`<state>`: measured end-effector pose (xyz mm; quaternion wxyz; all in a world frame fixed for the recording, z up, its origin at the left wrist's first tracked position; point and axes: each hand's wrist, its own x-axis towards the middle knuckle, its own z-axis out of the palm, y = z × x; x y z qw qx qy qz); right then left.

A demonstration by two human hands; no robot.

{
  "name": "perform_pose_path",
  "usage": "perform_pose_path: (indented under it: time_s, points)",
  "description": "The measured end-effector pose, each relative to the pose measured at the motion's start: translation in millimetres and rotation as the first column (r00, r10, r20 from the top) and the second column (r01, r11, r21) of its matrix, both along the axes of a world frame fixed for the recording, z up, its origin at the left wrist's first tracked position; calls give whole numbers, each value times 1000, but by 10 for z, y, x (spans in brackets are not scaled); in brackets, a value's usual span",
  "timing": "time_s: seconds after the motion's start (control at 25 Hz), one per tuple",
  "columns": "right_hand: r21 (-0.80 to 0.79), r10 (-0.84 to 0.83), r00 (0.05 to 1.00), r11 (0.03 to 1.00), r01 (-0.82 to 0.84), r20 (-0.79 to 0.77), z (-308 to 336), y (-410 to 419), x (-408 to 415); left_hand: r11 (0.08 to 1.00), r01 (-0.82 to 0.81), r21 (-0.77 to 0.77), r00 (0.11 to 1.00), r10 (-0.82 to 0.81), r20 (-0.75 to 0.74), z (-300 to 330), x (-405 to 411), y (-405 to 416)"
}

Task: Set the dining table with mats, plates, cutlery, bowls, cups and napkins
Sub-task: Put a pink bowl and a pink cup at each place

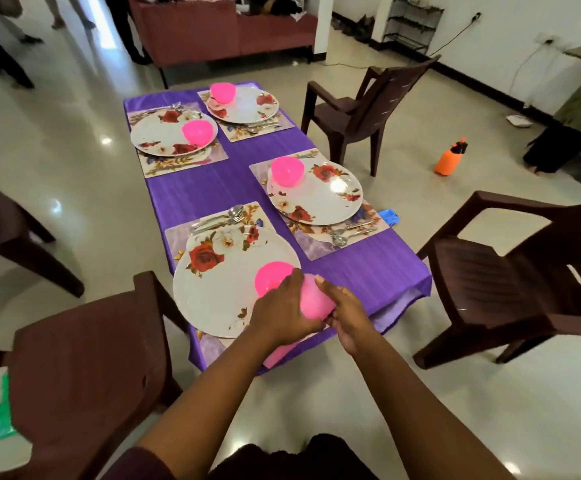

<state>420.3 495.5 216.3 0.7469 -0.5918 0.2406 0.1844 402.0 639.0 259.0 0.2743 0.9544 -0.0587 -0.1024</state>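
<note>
Both hands, left (283,315) and right (346,315), grip pink cups (315,301) beside the nearest plate (219,292); four plates, four bowls on the counter (192,195).

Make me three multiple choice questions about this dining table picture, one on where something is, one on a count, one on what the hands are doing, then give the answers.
1. Where does the pink bowl of the nearest setting stand?
A. on the floor
B. on the nearest floral plate
C. on a chair

2. How many floral plates are on the purple tablecloth?
A. two
B. four
C. six

3. What are the hands doing?
A. both hang idle
B. both hold a pale pink cup-like thing
C. each lifts a spoon

Answers:
1 B, the bowl sits on the plate's right part.
2 B, one plate lies on each of four mats.
3 B, the left hand and right hand curl round the pink thing at the table's near edge.
</note>
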Motion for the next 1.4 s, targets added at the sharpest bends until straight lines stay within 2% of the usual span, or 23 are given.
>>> perform_pose_path:
  time_s: [0.16, 0.24, 0.36, 0.44, 0.52, 0.6, 0.72, 0.8, 0.92, 1.04, 1.4]
  points:
    - [93, 14, 982, 996, 4, -191, 41, 107, 202, 986, -167, -11, 981, 165, -104, -58, -36, -57]
    - [118, 44, 975, 993, -18, -219, -3, 157, 204, 977, -212, 6, 969, 211, -125, -112, -55, -52]
    - [173, 105, 977, 982, -73, -184, -42, 108, 211, 962, -273, -27, 947, 264, -184, -75, -57, 19]
    - [239, 118, 986, 967, -87, -119, -4, -54, 361, 931, -331, -153, 919, 281, -275, -41, -107, 44]
    - [217, 138, 990, 968, -129, -31, 113, -206, 611, 892, -386, -233, 900, 310, -306, -8, -178, 46]
    - [71, 164, 983, 983, -170, 81, 279, -259, 819, 834, -467, -293, 869, 372, -326, -27, -172, 91]
    - [-284, 209, 960, 947, -151, 185, 408, -184, 933, 712, -602, -361, 793, 482, -373, -76, -154, 265]
    - [-453, 202, 952, 888, -80, 228, 367, -162, 903, 587, -714, -381, 699, 573, -428, -131, -201, 407]
    - [-646, 344, 905, 756, -110, 249, 232, -218, 800, 399, -828, -395, 558, 652, -513, -257, -337, 562]
    - [-739, 468, 847, 658, -143, 252, 108, -255, 761, 256, -864, -435, 482, 670, -564, -307, -440, 629]
    - [-847, 660, 737, 469, -252, 146, -54, -236, 659, 156, -866, -476, 458, 631, -626, -339, -545, 644]
